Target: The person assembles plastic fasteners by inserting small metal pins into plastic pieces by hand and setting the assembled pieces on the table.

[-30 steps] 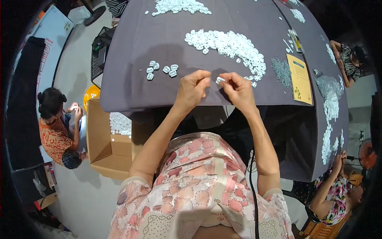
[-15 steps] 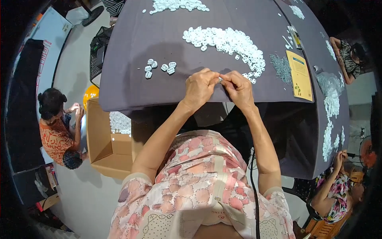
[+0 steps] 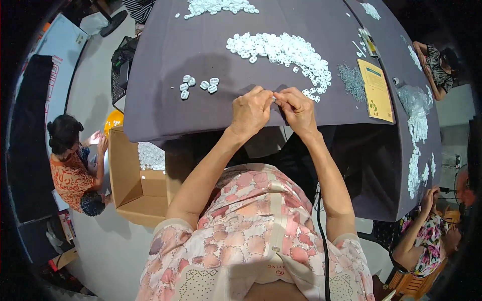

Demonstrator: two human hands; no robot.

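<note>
Above the near edge of the grey-covered table, my left hand (image 3: 251,111) and my right hand (image 3: 299,111) meet with their fingertips pinched together. Between them is a tiny whitish plastic piece (image 3: 273,99), mostly covered by the fingers. Just beyond my right hand curves a pile of small white plastic pieces (image 3: 288,49), some with holes. To the left of my left hand lie two small clusters of rounded white pieces with dark markings, a left cluster (image 3: 185,87) and a right cluster (image 3: 213,89).
Small grey parts (image 3: 351,82) lie beside a yellow booklet (image 3: 375,93) on the right. Another white pile (image 3: 221,6) is at the far edge. An open cardboard box (image 3: 118,173) stands left, near a seated person (image 3: 73,173). A clear plastic bag (image 3: 414,100) rests further right.
The whole view has shifted slightly. Both hands keep pinching the small piece, with only a slight change in the fingers. The person on the left has moved a little.
</note>
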